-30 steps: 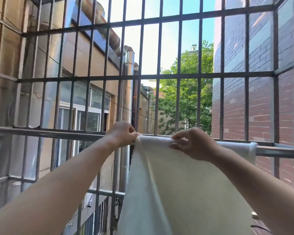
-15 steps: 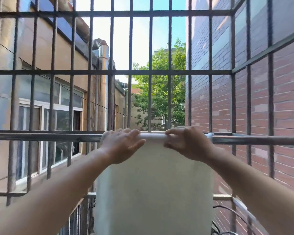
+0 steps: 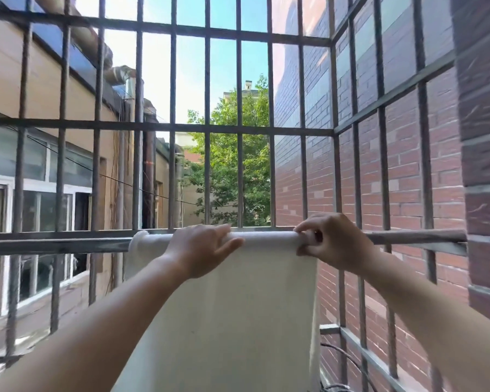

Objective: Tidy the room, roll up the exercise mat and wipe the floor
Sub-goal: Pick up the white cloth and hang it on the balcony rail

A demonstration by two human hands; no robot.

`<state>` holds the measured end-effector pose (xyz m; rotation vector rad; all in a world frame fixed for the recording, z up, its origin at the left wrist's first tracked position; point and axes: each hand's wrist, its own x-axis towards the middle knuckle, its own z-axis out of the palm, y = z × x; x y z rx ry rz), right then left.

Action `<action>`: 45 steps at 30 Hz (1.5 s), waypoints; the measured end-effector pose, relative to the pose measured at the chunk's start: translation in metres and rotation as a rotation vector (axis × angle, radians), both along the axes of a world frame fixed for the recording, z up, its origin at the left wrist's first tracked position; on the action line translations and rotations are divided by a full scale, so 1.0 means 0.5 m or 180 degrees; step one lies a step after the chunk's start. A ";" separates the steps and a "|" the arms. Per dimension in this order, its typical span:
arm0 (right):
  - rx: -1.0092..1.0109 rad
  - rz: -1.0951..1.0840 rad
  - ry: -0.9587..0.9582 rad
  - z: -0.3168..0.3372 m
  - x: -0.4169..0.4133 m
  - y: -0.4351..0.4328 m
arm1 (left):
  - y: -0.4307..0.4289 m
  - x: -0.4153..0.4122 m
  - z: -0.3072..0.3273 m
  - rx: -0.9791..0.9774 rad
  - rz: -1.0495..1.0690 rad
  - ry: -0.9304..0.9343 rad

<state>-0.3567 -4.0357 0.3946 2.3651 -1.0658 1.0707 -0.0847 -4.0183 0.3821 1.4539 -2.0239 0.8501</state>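
Over rail (image 3: 54, 245), cloth (image 3: 238, 306) draped; left hand (image 3: 201, 247) atop, right hand (image 3: 335, 246) fingers (image 3: 304, 229) pinching.

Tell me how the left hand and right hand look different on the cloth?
The left hand lies over the white cloth with fingers nearly straight; the right hand curls its fingers and pinches it. The left hand is near the cloth's middle; the right hand is at its right edge. Both touch the cloth atop the metal rail.
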 end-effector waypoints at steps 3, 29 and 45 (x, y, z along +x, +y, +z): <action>0.0149 0.0054 0.0194 0.016 -0.009 -0.010 | -0.004 0.001 0.004 -0.0015 0.0005 -0.0009; 0.0487 0.0532 0.0255 0.033 0.103 -0.041 | 0.022 0.096 0.002 -0.0240 -0.0680 0.0450; -0.0682 -0.0175 0.0738 -0.046 0.171 -0.051 | 0.014 0.096 0.007 -0.0608 0.0330 0.0219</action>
